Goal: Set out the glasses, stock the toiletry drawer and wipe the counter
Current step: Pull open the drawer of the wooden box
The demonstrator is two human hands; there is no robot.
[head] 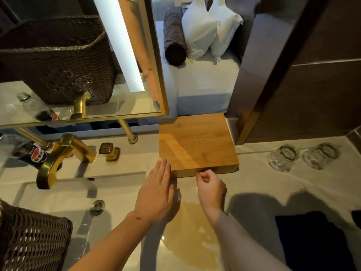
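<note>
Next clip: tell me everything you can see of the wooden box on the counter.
The wooden box is flat, rectangular, bamboo-like, with faint lettering on top. It lies flat on the pale counter against the back wall, right of the sink. The left hand rests open at its front left corner; the right hand pinches at its front edge.

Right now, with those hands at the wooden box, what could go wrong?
The right hand pinches something at the front edge of the wooden drawer box while the left hand lies flat at its corner; a hard pull might slide the whole box along the counter. The two upturned glasses beside it could get knocked. The cola bottle lying by the faucet may roll.
</note>
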